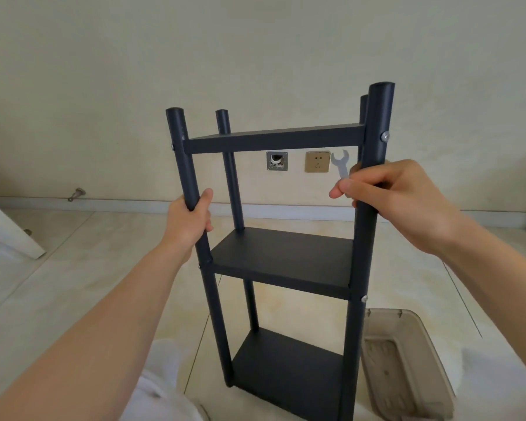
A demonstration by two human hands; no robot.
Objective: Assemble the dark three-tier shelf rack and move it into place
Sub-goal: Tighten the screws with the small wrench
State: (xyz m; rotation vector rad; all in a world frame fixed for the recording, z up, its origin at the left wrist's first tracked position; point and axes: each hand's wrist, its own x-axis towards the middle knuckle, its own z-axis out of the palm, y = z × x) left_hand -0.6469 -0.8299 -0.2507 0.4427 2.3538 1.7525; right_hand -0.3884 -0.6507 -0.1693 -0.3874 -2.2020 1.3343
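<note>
Rack [281, 262] of dark matte metal, flat shelves on round posts; left hand [189, 223] grips the front-left post [182, 159], right hand [389, 192] the front-right post [375, 126] plus a flat silver wrench [340, 164].

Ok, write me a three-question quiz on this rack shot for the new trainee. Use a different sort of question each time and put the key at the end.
1. True or false: the left hand grips the front-left post of the rack between the top and middle shelves.
2. Multiple choice: besides the front-right post, the right hand also holds A) a screwdriver, B) a wrench, C) a hammer.
3. Fill in: the beige tray lies on the floor to the rack's ____ side.

Key: 1 true; 2 B; 3 right.
</note>
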